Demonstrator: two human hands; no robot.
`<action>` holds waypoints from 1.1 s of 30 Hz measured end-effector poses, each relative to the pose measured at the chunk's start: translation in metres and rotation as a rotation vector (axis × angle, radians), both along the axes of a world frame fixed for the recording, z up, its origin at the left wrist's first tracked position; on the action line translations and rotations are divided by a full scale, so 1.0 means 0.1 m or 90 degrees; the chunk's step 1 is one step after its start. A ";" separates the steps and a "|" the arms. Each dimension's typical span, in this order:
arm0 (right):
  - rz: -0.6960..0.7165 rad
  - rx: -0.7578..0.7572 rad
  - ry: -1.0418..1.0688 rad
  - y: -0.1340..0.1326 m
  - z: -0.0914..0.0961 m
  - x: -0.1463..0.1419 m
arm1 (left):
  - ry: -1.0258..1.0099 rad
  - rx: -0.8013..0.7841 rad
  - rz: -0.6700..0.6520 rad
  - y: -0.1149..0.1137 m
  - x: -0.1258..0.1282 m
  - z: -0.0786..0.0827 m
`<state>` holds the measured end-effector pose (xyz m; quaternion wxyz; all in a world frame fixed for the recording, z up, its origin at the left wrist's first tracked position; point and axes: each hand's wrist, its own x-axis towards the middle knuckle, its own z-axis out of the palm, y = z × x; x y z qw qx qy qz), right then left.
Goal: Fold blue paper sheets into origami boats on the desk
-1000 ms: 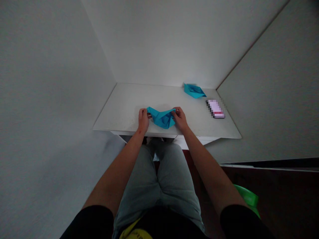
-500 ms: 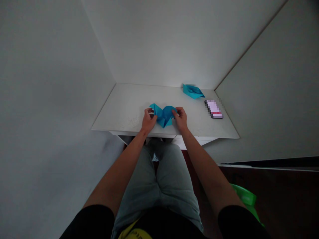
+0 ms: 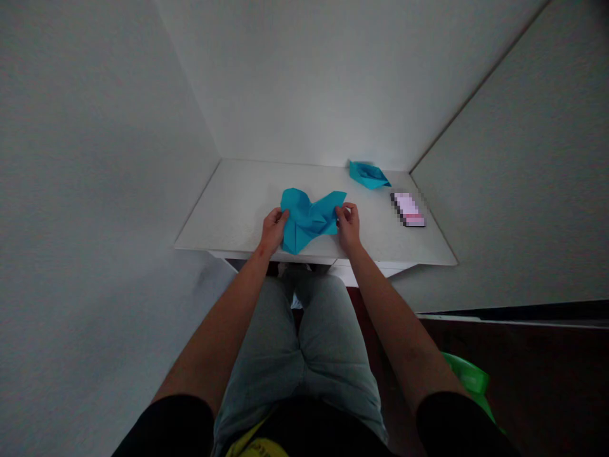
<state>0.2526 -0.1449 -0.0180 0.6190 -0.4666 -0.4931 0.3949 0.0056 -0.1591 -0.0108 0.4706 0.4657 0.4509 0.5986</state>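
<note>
A creased sheet of blue paper (image 3: 308, 219) is stretched between my two hands, just over the front part of the white desk. Its surface is wavy, with fold lines across it and a raised crease near the middle. My left hand (image 3: 274, 227) pinches its left edge between thumb and fingers. On the opposite edge, my right hand (image 3: 349, 223) grips the paper the same way. Behind them, near the wall, lies a folded blue paper boat (image 3: 369, 175), touched by neither hand.
The white desk (image 3: 238, 190) is set between walls on the left, back and right. A phone (image 3: 408, 209), blurred by pixels, lies at its right end. Below on the right, a green plastic object (image 3: 469, 374) stands on the dark floor.
The blue paper has been opened out from a crumpled, folded shape into a wider sheet. My left hand has moved a little to the left, and both hands still hold the edges.
</note>
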 end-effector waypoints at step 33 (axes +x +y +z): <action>0.165 -0.070 0.010 -0.06 0.08 -0.01 | -0.217 -0.056 0.060 0.00 -0.02 0.01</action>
